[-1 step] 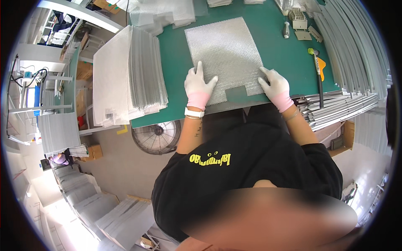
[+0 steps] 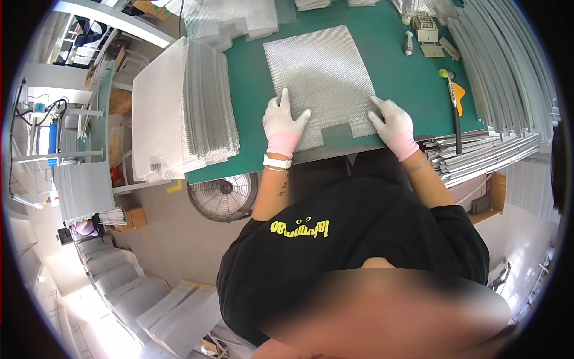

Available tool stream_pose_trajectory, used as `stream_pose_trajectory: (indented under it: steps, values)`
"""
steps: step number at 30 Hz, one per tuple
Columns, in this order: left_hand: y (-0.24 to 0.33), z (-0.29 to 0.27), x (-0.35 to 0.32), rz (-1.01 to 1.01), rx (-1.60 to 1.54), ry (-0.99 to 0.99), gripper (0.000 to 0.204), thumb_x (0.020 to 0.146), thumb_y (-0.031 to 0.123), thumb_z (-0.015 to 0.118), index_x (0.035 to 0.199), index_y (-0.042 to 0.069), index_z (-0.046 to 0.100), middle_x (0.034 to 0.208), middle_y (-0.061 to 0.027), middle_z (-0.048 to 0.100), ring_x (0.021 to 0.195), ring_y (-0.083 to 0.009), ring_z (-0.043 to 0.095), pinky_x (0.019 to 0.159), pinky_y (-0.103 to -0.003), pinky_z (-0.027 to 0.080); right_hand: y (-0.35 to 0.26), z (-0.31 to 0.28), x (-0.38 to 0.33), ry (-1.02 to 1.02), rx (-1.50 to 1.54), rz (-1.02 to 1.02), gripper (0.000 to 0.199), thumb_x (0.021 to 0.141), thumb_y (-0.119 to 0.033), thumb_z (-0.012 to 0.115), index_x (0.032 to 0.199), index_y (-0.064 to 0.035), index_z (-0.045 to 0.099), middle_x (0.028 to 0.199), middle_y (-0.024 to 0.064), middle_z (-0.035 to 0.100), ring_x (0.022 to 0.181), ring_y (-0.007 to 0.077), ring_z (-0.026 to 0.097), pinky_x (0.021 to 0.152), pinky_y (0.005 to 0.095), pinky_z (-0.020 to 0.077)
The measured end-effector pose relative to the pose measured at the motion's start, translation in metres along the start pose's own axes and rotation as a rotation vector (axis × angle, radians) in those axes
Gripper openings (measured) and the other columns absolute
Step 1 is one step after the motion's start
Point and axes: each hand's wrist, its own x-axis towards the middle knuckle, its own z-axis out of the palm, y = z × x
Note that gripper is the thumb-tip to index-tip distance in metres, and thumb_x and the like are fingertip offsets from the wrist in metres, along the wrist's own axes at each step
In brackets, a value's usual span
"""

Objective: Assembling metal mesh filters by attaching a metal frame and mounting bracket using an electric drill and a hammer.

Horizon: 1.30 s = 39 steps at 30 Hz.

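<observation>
A silvery mesh sheet (image 2: 320,72) with a rectangular notch in its near edge lies on the green table top. My left hand (image 2: 284,124), in a white glove with a pink cuff, rests at the sheet's near left edge, forefinger stretched forward and thumb apart. At the near right edge lies my right hand (image 2: 391,123), gloved the same way, its fingertips and thumb apart and touching the sheet's border. Neither hand is closed round anything.
Left of the sheet stands a thick stack of mesh sheets (image 2: 209,102). A hammer (image 2: 455,113) and a screwdriver (image 2: 408,43) lie to the right, beside metal strips (image 2: 484,155) and long grey profiles (image 2: 505,66). Clear plastic pieces (image 2: 230,21) sit at the back. A floor fan (image 2: 224,194) stands below the table edge.
</observation>
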Motion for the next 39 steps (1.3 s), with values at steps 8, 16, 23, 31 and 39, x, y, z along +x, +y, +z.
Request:
stream_pose_trajectory:
  steps: [8,16,23,31,39]
  values:
    - [0.008,-0.011,0.009,-0.113,-0.052,-0.053,0.085,0.072,0.048,0.08,0.144,0.014,0.05,0.135,-0.0217,0.05,0.114,-0.0363,0.058,0.099,-0.044,0.048,0.009,-0.017,0.01,-0.139,-0.038,-0.057,0.036,0.086,-0.025,0.068,0.119,-0.0104,0.066,0.085,0.0116,0.06,0.081,0.0307,0.062,0.073,0.0408,0.0507]
    - [-0.014,-0.012,0.023,0.167,0.112,-0.197,0.079,0.07,0.051,0.078,0.142,0.026,0.053,0.157,-0.0145,0.033,0.145,-0.0426,0.025,0.118,-0.059,0.013,0.184,-0.079,0.15,0.187,-0.353,0.45,0.063,0.077,-0.034,0.073,0.133,-0.0086,0.058,0.126,0.019,0.064,0.121,0.0343,0.058,0.105,0.0401,0.0453]
    - [0.042,-0.035,-0.053,0.165,0.133,0.118,0.077,0.072,0.04,0.08,0.138,0.012,0.052,0.15,-0.018,0.038,0.142,-0.0454,0.027,0.116,-0.064,0.014,0.212,-0.102,0.163,-0.17,-0.234,0.596,0.088,0.072,-0.03,0.083,0.143,0.0033,0.043,0.128,0.022,0.063,0.116,0.0308,0.063,0.099,0.0359,0.0486]
    - [0.003,0.011,-0.173,0.011,-1.243,-0.775,0.023,0.097,0.018,0.062,0.113,0.002,0.065,0.109,-0.0103,0.068,0.101,-0.022,0.066,0.091,-0.035,0.051,0.141,-0.126,0.08,-0.049,0.037,0.194,0.043,0.088,-0.02,0.068,0.123,0.0044,0.059,0.107,0.0155,0.07,0.096,0.0197,0.065,0.089,0.0313,0.05]
    - [0.032,0.066,-0.159,-0.72,-1.836,-0.365,0.048,0.097,0.035,0.065,0.118,-0.007,0.059,0.114,-0.0167,0.064,0.104,-0.025,0.064,0.09,-0.037,0.053,-0.036,0.005,-0.112,-0.665,0.775,0.012,0.031,0.096,-0.029,0.061,0.108,-0.0004,0.068,0.101,0.0079,0.068,0.096,0.0184,0.063,0.088,0.0333,0.0495]
